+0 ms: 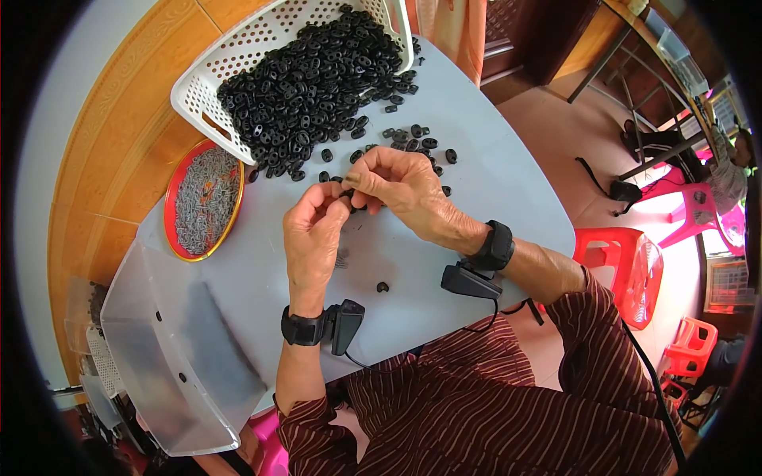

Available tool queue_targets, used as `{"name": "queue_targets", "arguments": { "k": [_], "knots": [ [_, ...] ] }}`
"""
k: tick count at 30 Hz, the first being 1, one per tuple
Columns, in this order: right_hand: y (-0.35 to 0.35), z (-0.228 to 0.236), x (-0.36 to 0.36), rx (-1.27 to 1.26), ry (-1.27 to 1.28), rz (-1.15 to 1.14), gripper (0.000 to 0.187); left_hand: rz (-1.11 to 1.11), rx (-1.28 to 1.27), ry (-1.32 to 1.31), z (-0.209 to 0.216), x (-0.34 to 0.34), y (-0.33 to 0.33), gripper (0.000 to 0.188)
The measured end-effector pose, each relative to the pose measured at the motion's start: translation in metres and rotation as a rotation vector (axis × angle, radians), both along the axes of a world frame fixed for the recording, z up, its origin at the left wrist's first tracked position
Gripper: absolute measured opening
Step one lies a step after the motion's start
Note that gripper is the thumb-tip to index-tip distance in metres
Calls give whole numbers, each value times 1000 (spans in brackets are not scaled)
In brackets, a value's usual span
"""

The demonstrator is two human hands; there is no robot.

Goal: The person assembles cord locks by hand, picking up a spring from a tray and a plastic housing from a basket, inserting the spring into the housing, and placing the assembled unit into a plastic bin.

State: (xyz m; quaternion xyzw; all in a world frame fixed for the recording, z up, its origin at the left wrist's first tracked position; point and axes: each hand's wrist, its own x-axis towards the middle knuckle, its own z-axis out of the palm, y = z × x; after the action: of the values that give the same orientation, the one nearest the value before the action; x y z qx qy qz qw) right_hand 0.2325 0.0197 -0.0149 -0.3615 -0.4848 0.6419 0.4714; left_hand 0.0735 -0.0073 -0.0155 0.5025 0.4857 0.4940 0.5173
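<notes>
Red stools (647,278) stand on pinkish floor (548,139), orange wall (119,135) at left — perhaps a window (730,289) far right.

One surface (500,159), one white basket (262,38), one red bowl (171,210) and one clear bin (167,349) show — a single piece of each. Black parts (309,91) run into the hundreds, heaped too thickly for an exact count; just one (382,287) lies alone on the near side of the surface. Pins (202,198) are likewise too many to number. There are two wristbands (302,326) and two black boxes (347,327) — a pair of each. Two dark dots (182,377) mark the bin. At least three red stools (690,347) and one pink stool (694,205) appear.
</notes>
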Motion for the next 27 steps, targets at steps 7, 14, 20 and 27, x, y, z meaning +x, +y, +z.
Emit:
{"name": "queue_targets", "arguments": {
  "k": [7, 14, 20, 27],
  "knots": [
    [-2, -2, 0, -71, 210, 83, 19, 20, 8, -314, -6, -2, -3, 15],
    [-2, -6, 1, -5, 166, 108, 18, -36, -59, -363, -2, -4, -5, 20],
    [-5, -5, -2, -71, 216, 106, 17, 34, 48, -247, -2, -1, -5, 17],
    [-3, -9, -3, -118, 227, 70, 19, 104, 136, -63, -4, 4, -7, 16]
  ]
}}
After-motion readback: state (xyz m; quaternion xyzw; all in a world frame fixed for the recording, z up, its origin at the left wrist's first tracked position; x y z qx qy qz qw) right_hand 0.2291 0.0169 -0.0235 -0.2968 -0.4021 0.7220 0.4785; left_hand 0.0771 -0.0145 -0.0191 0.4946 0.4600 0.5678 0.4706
